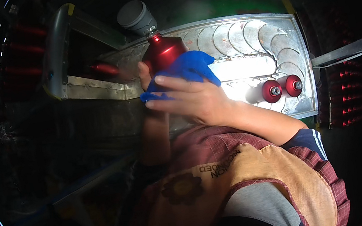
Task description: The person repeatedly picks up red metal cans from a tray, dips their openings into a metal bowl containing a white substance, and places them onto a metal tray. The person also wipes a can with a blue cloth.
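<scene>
A shiny red metal bottle (164, 49) with a bare silver threaded neck is tilted away from me over the near side of a metal conveyor. My left hand (144, 75) is closed around the bottle's left side, one finger showing upright and the rest hidden. A blue cloth (190, 66) covers the bottle's lower part. Over that cloth lies my right hand (205, 102), its fingers bent around the cloth and pressing it to the bottle. The bottle's base is hidden by the cloth and hands.
Two more red bottles (272, 91) rest on the conveyor (268, 35) of overlapping curved plates, at right. Beyond the held bottle is a white tub (134, 16). Another red bottle (105, 69) lies at left beside a metal rail (96, 87). Rows of red bottles (349, 98) stand far right.
</scene>
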`<state>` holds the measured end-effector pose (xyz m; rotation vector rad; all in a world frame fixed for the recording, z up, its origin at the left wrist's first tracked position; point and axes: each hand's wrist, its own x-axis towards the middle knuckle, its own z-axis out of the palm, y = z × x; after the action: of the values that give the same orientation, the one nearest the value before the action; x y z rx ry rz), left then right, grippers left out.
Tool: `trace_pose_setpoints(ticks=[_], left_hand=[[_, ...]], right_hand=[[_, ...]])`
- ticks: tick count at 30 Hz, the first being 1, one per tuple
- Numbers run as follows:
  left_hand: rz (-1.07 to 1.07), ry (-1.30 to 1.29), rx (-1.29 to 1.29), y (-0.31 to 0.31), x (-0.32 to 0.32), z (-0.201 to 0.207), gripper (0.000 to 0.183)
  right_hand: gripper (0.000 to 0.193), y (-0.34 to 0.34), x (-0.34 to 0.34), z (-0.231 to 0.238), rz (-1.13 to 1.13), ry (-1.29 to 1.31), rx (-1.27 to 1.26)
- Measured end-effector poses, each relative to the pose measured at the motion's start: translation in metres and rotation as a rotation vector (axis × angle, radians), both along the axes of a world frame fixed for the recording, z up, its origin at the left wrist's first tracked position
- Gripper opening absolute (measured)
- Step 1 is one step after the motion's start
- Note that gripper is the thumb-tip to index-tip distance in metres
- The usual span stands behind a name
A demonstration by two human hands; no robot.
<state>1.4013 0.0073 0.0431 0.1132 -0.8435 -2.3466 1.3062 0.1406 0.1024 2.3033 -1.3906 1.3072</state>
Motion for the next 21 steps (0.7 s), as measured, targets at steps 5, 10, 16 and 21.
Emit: trace_pose_setpoints(ticks=[5, 10, 16, 21], left_hand=[[-0.002, 0.250, -0.030, 0.006, -0.015, -0.007, 0.081], [-0.187, 0.232, -0.209, 0.003, -0.031, -0.012, 0.089], [0.432, -0.260, -0.388, -0.033, -0.086, -0.034, 0.062], [0.816, -0.600, -0.909, -0.039, -0.189, -0.087, 0.089]], right_hand=[[0.033, -0.048, -0.027, 0.023, -0.068, -0.265, 0.023], [0.037, -0.054, -0.102, 0.008, 0.203, -1.553, 0.263], [0.046, 0.060, -0.141, -0.070, 0.016, -1.836, 0.026], [0.042, 0.158, -0.131, -0.090, -0.258, -1.934, -0.034]])
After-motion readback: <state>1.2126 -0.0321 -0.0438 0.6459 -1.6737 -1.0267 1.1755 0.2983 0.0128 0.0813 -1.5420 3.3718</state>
